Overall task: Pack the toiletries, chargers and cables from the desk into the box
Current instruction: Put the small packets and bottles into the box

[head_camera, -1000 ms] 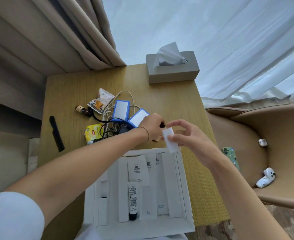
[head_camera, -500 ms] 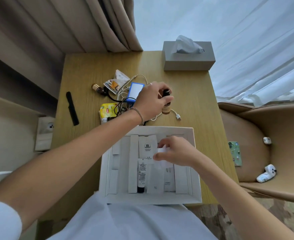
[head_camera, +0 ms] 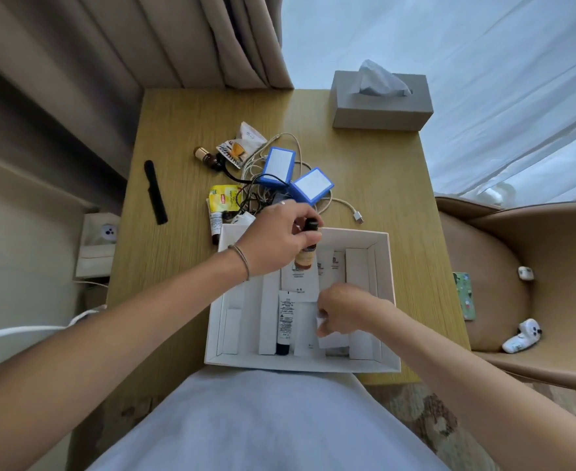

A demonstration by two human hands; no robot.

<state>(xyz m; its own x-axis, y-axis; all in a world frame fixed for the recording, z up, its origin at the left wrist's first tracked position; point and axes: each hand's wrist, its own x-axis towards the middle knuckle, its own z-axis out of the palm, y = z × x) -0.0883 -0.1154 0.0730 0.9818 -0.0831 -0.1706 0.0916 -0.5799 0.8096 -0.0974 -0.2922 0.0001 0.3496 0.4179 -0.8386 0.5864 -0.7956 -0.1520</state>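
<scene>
A white cardboard box [head_camera: 387, 290], rectangular and open-topped, is seen at the near edge of the wood-grain worktop [head_camera: 375, 171], its interior divided by white card partitions into long narrow compartments. A slim white tube with a black cap [head_camera: 285, 326] lies lengthwise in a middle compartment, flat white sachets beside it.

The left hand [head_camera: 276, 243] is held over the far left part of the box. Its fingers are clamped round the black cap of a small amber bottle [head_camera: 304, 258], which hangs upright above the compartments; whether its base touches anything cannot be told.

The right hand [head_camera: 346, 311] is lowered into the box at its right-centre. Its fingers are curled and pinch a small flat white packet [head_camera: 329, 338], which is set against the compartment contents.

Beyond the box, a tangle of white and black cables [head_camera: 281, 171] is spread on the worktop, with two blue-edged rectangular chargers [head_camera: 277, 166] resting on it. A white cable plug [head_camera: 358, 217] lies just beyond the box's far wall. A yellow tea sachet [head_camera: 223, 198], a small brown bottle with a pale cap [head_camera: 206, 157] and a crinkled snack packet [head_camera: 244, 144] lie by the tangle. A black comb [head_camera: 156, 192] lies apart at the left. A grey tissue box [head_camera: 381, 105] stands at the far right corner.
</scene>
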